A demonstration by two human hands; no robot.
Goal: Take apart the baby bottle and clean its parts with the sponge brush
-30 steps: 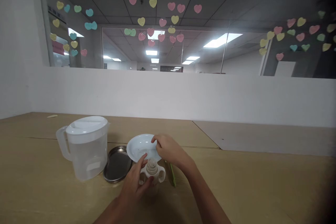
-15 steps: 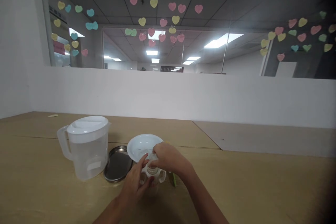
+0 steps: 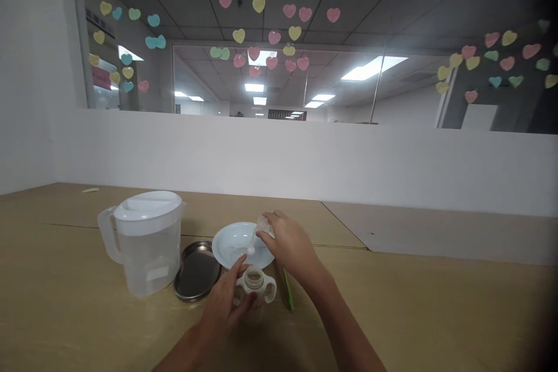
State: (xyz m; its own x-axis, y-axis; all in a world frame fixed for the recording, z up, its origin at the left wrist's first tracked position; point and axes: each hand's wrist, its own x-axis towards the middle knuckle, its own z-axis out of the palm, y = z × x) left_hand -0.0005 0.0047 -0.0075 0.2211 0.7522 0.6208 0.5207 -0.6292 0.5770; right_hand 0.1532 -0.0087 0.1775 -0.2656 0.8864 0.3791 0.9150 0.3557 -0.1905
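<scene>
- Translucent plastic bottle with two white looped handles (image 3: 254, 286): upright, mouth uncovered, well in front of the counter's (image 3: 414, 314) far edge; contact with the surface is hidden.
- Left hand (image 3: 224, 297): partly closed, thumb and fingers about the bottle's left side.
- Right hand (image 3: 290, 241): pinched on a clear, rounded plastic cap (image 3: 263, 225), its thin straw and white end-weight (image 3: 251, 250) hanging before a pale round bowl (image 3: 224, 247).
- Handling, as judged: bottle light, fairly stiff, slippery if wet; best held by its loops or below the neck. Cap light, its straw flexible; best gripped by the rim.
- Towards the counter's left edge: dark oval metal tray (image 3: 198, 273), then translucent lidded pitcher (image 3: 150, 258).
</scene>
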